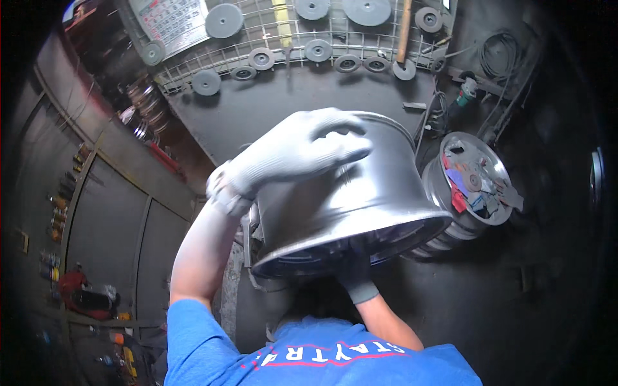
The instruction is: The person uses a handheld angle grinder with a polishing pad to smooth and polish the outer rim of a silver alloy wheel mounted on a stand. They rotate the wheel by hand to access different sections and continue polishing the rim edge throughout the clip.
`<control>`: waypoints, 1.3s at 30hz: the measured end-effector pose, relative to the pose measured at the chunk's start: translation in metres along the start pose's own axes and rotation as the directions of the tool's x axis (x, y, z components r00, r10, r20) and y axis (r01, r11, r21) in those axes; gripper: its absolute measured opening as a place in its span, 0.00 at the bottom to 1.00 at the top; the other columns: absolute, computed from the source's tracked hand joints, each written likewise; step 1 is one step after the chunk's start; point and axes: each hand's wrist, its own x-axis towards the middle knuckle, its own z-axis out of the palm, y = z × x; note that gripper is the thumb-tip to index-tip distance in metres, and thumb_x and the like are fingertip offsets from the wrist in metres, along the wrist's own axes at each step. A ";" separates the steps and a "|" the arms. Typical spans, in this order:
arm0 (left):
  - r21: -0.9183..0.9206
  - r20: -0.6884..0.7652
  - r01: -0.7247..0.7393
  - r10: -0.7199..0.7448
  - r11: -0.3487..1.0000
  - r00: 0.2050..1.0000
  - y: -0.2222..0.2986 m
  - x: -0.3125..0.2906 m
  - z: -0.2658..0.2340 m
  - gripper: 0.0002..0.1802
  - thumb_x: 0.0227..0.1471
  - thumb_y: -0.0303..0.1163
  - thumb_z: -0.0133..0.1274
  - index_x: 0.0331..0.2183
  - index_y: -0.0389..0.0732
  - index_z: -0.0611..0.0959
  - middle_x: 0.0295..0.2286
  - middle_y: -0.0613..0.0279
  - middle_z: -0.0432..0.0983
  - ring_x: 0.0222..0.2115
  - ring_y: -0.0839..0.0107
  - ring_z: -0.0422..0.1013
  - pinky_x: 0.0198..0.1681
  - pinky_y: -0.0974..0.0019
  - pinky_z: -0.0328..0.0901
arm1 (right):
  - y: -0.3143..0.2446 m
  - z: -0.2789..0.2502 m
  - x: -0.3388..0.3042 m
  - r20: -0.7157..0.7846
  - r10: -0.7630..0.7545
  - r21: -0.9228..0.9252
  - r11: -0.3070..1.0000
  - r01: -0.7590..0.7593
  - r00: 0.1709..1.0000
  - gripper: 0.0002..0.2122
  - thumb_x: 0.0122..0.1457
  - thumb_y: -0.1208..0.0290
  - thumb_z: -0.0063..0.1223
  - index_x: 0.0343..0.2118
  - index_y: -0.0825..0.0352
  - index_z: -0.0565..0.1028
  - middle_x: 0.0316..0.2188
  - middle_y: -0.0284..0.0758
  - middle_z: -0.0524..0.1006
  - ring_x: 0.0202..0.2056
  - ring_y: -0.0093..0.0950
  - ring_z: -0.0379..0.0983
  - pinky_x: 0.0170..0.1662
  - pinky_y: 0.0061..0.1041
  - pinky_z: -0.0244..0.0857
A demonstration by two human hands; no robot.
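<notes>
A bare metal wheel rim (380, 174) fills the middle, tilted, its near lip toward my chest. Over its upper left side is my left hand (302, 148) in a white knit glove, fingers apart and slightly curved. Whether that hand touches the metal I cannot tell. My right hand (356, 276), in a dark grey glove, reaches up into the rim's near opening. Its fingers are hidden inside, so their grip does not show.
A second wheel rim (432, 186) at right bears cloths and discs. Behind the bench (270, 106), a wire rack (290, 59) carries several grinding discs and a hammer (403, 45). A green power tool (465, 92) hangs at far right; metal panels (106, 212) stand at left.
</notes>
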 end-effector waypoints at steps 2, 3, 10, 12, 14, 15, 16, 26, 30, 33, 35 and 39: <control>-0.098 0.056 0.017 -0.012 0.995 0.998 -0.014 -0.022 0.001 0.27 0.66 0.43 0.62 0.58 0.34 0.83 0.52 0.51 0.84 0.53 0.64 0.80 0.59 0.60 0.72 | -0.011 0.024 0.023 -0.016 -0.064 -0.057 0.996 0.063 0.998 0.13 0.73 0.59 0.59 0.55 0.57 0.80 0.41 0.26 0.83 0.38 0.23 0.78 0.37 0.23 0.73; -0.087 0.073 0.096 -0.090 0.992 0.993 -0.021 -0.039 0.000 0.27 0.66 0.43 0.61 0.58 0.34 0.83 0.52 0.50 0.84 0.54 0.62 0.80 0.60 0.60 0.71 | -0.009 0.044 0.035 -0.004 -0.060 -0.096 0.994 0.059 0.998 0.12 0.74 0.58 0.58 0.54 0.55 0.80 0.40 0.25 0.83 0.36 0.21 0.77 0.34 0.19 0.71; 0.227 -0.496 0.247 -0.107 0.942 0.862 -0.158 -0.013 0.049 0.16 0.70 0.36 0.53 0.54 0.40 0.86 0.43 0.43 0.85 0.45 0.43 0.82 0.50 0.52 0.75 | -0.027 0.118 0.135 -0.223 -0.060 -0.086 0.995 0.042 0.973 0.09 0.67 0.57 0.70 0.46 0.50 0.83 0.36 0.18 0.81 0.28 0.13 0.69 0.26 0.15 0.58; 0.255 -0.543 0.258 -0.083 0.932 0.836 -0.209 0.009 0.046 0.16 0.69 0.38 0.54 0.52 0.41 0.87 0.42 0.44 0.86 0.44 0.44 0.82 0.49 0.52 0.75 | -0.025 0.116 0.168 -0.230 -0.062 -0.017 0.998 0.060 0.971 0.07 0.65 0.59 0.72 0.43 0.49 0.84 0.32 0.15 0.79 0.26 0.11 0.66 0.26 0.15 0.57; 0.209 -0.546 0.285 -0.130 0.936 0.827 -0.251 0.028 0.053 0.16 0.69 0.38 0.55 0.51 0.41 0.88 0.42 0.44 0.86 0.44 0.44 0.83 0.48 0.52 0.75 | -0.026 0.107 0.191 -0.289 -0.081 -0.026 0.997 0.077 0.954 0.07 0.66 0.60 0.72 0.42 0.49 0.84 0.31 0.15 0.79 0.26 0.11 0.65 0.27 0.15 0.57; 0.188 -0.548 0.309 -0.162 0.932 0.821 -0.267 0.032 0.053 0.16 0.68 0.38 0.56 0.51 0.41 0.88 0.42 0.45 0.86 0.44 0.44 0.83 0.48 0.52 0.75 | -0.022 0.105 0.200 -0.266 -0.096 -0.018 0.995 0.095 0.959 0.06 0.67 0.61 0.70 0.43 0.51 0.84 0.30 0.16 0.78 0.28 0.12 0.69 0.28 0.14 0.59; 0.183 -0.533 0.329 -0.187 0.926 0.825 -0.284 0.036 0.051 0.18 0.68 0.41 0.55 0.51 0.42 0.88 0.42 0.45 0.86 0.45 0.43 0.83 0.49 0.50 0.75 | -0.019 0.102 0.208 -0.278 -0.087 -0.019 0.996 0.085 0.957 0.06 0.67 0.61 0.70 0.43 0.52 0.84 0.31 0.17 0.79 0.29 0.12 0.70 0.29 0.14 0.59; 0.005 -0.487 0.383 -0.333 0.924 0.807 -0.398 0.025 0.056 0.20 0.71 0.42 0.54 0.52 0.37 0.87 0.42 0.43 0.87 0.45 0.50 0.84 0.52 0.55 0.74 | 0.010 0.055 0.249 -0.215 -0.040 -0.048 0.998 0.030 0.976 0.05 0.73 0.65 0.60 0.45 0.58 0.83 0.40 0.26 0.85 0.38 0.24 0.82 0.40 0.30 0.80; -0.013 -0.409 0.399 -0.369 0.917 0.835 -0.387 0.027 0.056 0.20 0.69 0.43 0.53 0.53 0.41 0.85 0.44 0.43 0.85 0.48 0.43 0.81 0.52 0.48 0.74 | -0.003 0.053 0.223 -0.243 -0.054 -0.202 0.979 0.004 0.968 0.08 0.73 0.67 0.58 0.50 0.61 0.81 0.43 0.27 0.84 0.41 0.26 0.83 0.46 0.36 0.82; 0.054 -0.412 0.475 -0.414 0.878 0.812 -0.383 0.011 0.054 0.21 0.68 0.40 0.55 0.57 0.41 0.81 0.48 0.43 0.84 0.50 0.43 0.80 0.54 0.48 0.73 | -0.051 0.093 0.179 -0.216 -0.107 -0.579 0.815 -0.039 0.970 0.12 0.72 0.68 0.58 0.55 0.64 0.80 0.44 0.32 0.84 0.47 0.26 0.82 0.52 0.34 0.79; 0.020 -0.440 0.529 -0.467 0.849 0.767 -0.384 -0.007 0.061 0.23 0.66 0.36 0.57 0.59 0.39 0.80 0.50 0.40 0.83 0.51 0.42 0.80 0.56 0.48 0.73 | -0.088 0.085 0.165 -0.073 -0.374 -0.845 0.516 0.142 0.925 0.12 0.72 0.67 0.60 0.53 0.66 0.80 0.43 0.31 0.83 0.45 0.26 0.81 0.50 0.30 0.77; 0.161 -0.603 0.628 -0.429 0.761 0.673 -0.358 -0.056 0.083 0.24 0.66 0.34 0.57 0.59 0.33 0.78 0.51 0.37 0.81 0.53 0.40 0.78 0.58 0.49 0.71 | -0.181 0.065 0.189 0.473 -0.742 -0.876 -0.454 0.163 0.475 0.15 0.69 0.63 0.64 0.52 0.67 0.79 0.40 0.37 0.83 0.39 0.36 0.81 0.47 0.36 0.75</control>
